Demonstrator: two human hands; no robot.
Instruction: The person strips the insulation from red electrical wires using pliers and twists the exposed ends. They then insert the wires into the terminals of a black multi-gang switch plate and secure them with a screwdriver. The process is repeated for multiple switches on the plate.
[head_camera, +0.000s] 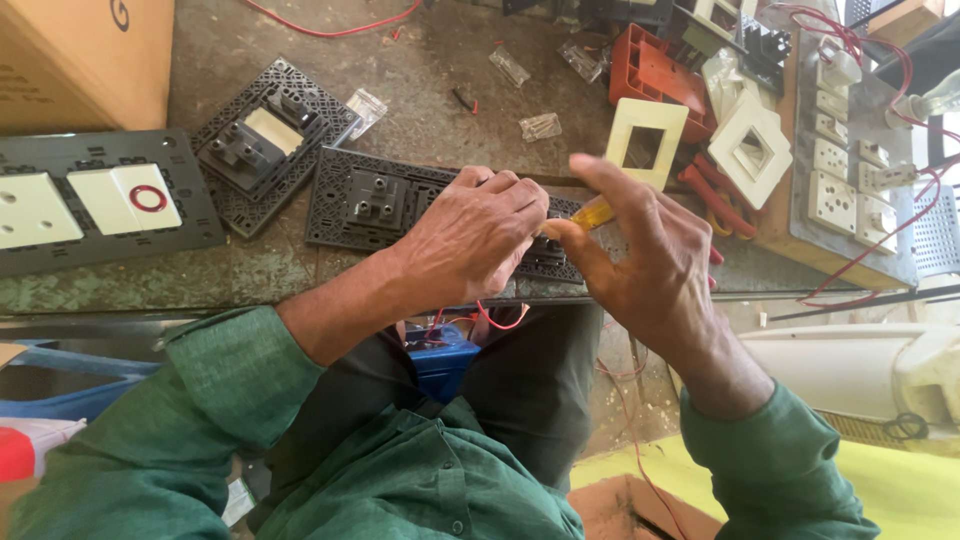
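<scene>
Both forearms reach forward from green sleeves, converging at centre. Left hand (470, 240) palm down, knuckles up, fingers curled tight into closed grip, fingertips hidden beneath. Right hand (650, 260) turned on edge, back toward camera, thumb and forefinger pinched together, forefinger extended up-left, other fingers loosely bent. Hands almost touching at fingertips. Left wrist straight, right wrist bent slightly inward.
</scene>
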